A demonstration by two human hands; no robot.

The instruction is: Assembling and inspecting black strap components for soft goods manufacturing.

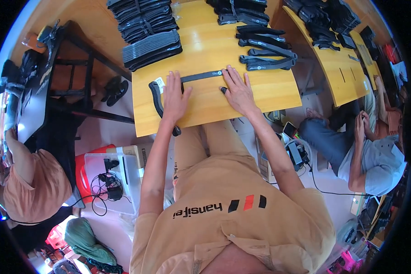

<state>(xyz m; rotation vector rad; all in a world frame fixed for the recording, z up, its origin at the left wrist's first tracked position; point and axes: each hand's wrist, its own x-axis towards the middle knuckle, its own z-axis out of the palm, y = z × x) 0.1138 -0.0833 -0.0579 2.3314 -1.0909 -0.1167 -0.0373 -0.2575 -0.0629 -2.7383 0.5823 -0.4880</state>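
The left hand [174, 97] lies flat and open, palm down, pressing the long black padded strap [201, 76] against the yellow wooden bench [260, 98]; the right hand [236, 90] does the same, fingers spread over the strap's other end. The strap runs across the bench's near edge, curving down at the left. Farther back sit stacks of grey-black straps [148, 39] and several loose straps [265, 48].

Black strap [201, 76] on honey-yellow wooden table [205, 109]; tan shirt [233, 214].
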